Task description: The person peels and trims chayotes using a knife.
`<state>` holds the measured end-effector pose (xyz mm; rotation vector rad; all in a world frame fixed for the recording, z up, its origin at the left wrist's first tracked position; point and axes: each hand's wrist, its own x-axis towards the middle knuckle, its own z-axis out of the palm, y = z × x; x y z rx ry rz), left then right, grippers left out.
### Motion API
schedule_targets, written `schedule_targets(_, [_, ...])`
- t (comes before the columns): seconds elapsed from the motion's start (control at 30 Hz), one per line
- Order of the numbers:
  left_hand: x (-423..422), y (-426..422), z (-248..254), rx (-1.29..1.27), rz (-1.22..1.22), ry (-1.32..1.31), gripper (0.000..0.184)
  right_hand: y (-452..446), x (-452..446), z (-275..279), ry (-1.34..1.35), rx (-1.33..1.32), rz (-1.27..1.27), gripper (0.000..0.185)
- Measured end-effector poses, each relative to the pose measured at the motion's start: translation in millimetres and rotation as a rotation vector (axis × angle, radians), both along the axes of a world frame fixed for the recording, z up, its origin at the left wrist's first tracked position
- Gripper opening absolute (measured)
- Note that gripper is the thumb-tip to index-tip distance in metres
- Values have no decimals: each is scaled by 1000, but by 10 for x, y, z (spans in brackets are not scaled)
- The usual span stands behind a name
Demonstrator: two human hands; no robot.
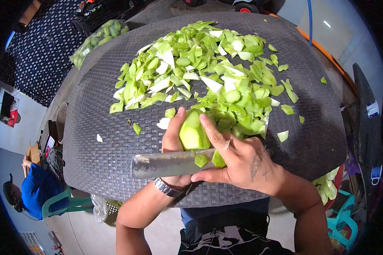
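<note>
My left hand (172, 140) is wrapped round a pale green fruit (194, 137) with flat peeled facets on its surface; I cannot tell the exact kind. In my right hand (242, 163) is a wide-bladed cleaver (159, 165), its blade pointing left across the near end of the fruit. The handle is hidden by the fingers. My right index finger lies along the fruit's side, and the thumb is at the blade's lower edge. Small green slices (201, 160) cling to the blade. Just beyond both hands spreads a heap of green and white peelings (183, 61).
The dark woven-pattern table (106, 140) carries the heap and scattered scraps. A bag of green produce (100, 40) is beyond its left edge. At left, a person in blue (40, 191) is near a green chair (57, 206). More pale green pieces (327, 187) sit low at right.
</note>
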<state>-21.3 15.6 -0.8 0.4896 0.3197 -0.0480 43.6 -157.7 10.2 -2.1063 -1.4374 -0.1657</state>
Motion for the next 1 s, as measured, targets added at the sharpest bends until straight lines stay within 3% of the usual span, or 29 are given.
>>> schedule_targets(0.47, [20, 2, -13, 47, -19, 60, 54, 12, 43, -48, -26, 24, 49, 107])
schedule_targets(0.53, [-36, -90, 45, 321, 54, 37, 55, 8, 35, -56, -18, 26, 42, 105])
schedule_targets(0.6, [-56, -119, 63, 410, 72, 25, 57, -5, 34, -43, -46, -12, 26, 103])
schedule_targets(0.73, [-57, -103, 58, 359, 27, 48, 62, -44, 31, 130, 65, -209, 0, 103])
schedule_targets(0.93, [-17, -139, 52, 238, -13, -17, 67, -89, 111, 175, 368, 22, 44, 114])
schedule_targets(1.0, [-8, -116, 45, 149, -24, -51, 69, -78, 111, 147, 294, 58, 60, 117])
